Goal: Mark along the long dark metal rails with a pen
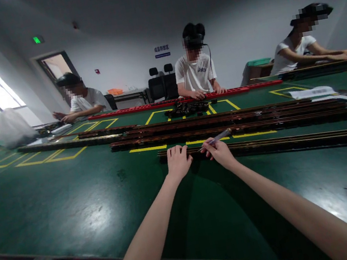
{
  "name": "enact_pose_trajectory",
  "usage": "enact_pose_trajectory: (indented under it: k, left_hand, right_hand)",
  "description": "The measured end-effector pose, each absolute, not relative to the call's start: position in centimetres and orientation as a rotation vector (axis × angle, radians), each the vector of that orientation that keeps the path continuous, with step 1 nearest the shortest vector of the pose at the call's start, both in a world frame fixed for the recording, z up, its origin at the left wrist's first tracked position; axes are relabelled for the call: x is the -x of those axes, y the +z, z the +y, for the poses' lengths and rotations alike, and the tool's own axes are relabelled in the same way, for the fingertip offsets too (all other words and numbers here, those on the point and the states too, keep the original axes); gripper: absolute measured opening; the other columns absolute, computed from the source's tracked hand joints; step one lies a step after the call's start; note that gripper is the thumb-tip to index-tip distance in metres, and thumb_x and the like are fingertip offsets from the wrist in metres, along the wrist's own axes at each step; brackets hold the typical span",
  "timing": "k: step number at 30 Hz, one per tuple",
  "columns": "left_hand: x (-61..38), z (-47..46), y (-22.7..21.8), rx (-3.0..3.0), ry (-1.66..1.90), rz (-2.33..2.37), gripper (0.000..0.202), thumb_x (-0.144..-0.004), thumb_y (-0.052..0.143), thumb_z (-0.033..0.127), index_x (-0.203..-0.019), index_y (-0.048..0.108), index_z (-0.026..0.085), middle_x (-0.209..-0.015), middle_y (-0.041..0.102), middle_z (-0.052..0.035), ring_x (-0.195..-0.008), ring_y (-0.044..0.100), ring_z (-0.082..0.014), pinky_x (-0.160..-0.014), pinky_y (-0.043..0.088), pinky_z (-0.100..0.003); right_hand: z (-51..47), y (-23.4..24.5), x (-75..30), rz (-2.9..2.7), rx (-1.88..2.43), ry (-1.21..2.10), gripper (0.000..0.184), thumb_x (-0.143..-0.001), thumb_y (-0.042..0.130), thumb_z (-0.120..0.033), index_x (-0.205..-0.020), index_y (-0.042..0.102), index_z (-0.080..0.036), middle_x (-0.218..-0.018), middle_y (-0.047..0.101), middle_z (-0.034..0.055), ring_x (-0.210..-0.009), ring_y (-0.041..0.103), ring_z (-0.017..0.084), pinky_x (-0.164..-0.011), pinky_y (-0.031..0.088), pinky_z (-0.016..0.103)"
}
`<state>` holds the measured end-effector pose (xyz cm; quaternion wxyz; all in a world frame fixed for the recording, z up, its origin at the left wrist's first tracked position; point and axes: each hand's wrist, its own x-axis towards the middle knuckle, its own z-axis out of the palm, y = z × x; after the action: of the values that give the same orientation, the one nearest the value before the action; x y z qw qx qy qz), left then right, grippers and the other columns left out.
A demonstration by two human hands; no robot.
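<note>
A long dark rail (289,141) with brass-coloured edges lies across the green table in front of me. My left hand (178,163) rests over the rail near its left end, its fingers bent across it and the thumb on the near side. In a pinch grip, my right hand (220,152) holds a slim, pen-like tool (220,136) with a clear handle. The tool slants down to the left, and its tip is at the rail between my two hands. What the tip touches is too small to tell.
Beyond lie several similar rails (233,125) side by side, and a longer strip (68,143) to the left. A pile of small black parts (188,107) sits before a red rail (247,88). Three co-workers work across the table. Paper (313,92) lies right; a plastic bag (12,127) left.
</note>
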<state>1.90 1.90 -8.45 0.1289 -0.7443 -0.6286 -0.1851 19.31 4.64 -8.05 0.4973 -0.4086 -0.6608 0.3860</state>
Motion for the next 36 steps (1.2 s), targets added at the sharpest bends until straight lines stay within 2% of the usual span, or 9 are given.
enact_pose_trajectory:
  k: [7, 15, 29, 36]
  left_hand:
    - [-2.0, 1.8, -8.1, 2.159, -0.495, -1.806, 0.034, -0.092, 0.048, 0.032, -0.119, 0.059, 0.013, -0.115, 0.061, -0.0131, -0.108, 0.054, -0.0278, -0.100, 0.040, -0.046]
    - [-1.9, 1.6, -8.3, 2.155, -0.546, -1.811, 0.034, -0.093, 0.045, 0.028, -0.120, 0.060, 0.012, -0.114, 0.062, -0.0134, -0.108, 0.055, -0.0275, -0.100, 0.040, -0.044]
    - [-2.1, 1.6, -8.7, 2.135, -0.587, -1.813, 0.033, -0.092, 0.045, 0.026, -0.119, 0.060, 0.015, -0.113, 0.063, -0.0125, -0.110, 0.055, -0.0277, -0.103, 0.039, -0.047]
    - [-2.1, 1.5, -8.7, 2.141, -0.600, -1.813, 0.033, -0.093, 0.044, 0.027, -0.120, 0.059, 0.016, -0.117, 0.062, -0.0126, -0.114, 0.054, -0.0280, -0.107, 0.036, -0.049]
  right_hand:
    - [4.6, -8.6, -19.2, -1.570, 0.958, 0.940, 0.048, -0.075, 0.059, -0.066, -0.080, 0.058, -0.019, -0.074, 0.070, 0.0073, -0.055, 0.059, 0.014, -0.043, 0.048, 0.024]
    - [3.9, -9.0, -19.0, -1.601, 0.947, 0.802, 0.052, -0.078, 0.052, -0.070, -0.080, 0.060, -0.019, -0.077, 0.072, 0.0098, -0.056, 0.061, 0.016, -0.048, 0.048, 0.028]
    - [3.4, -8.6, -19.2, -1.509, 0.987, 0.763, 0.058, -0.075, 0.051, -0.076, -0.080, 0.059, -0.018, -0.072, 0.069, 0.0095, -0.054, 0.061, 0.017, -0.047, 0.047, 0.028]
    - [3.3, -8.5, -19.5, -1.542, 0.973, 0.755, 0.056, -0.076, 0.053, -0.074, -0.081, 0.059, -0.018, -0.072, 0.070, 0.0095, -0.054, 0.061, 0.017, -0.047, 0.048, 0.028]
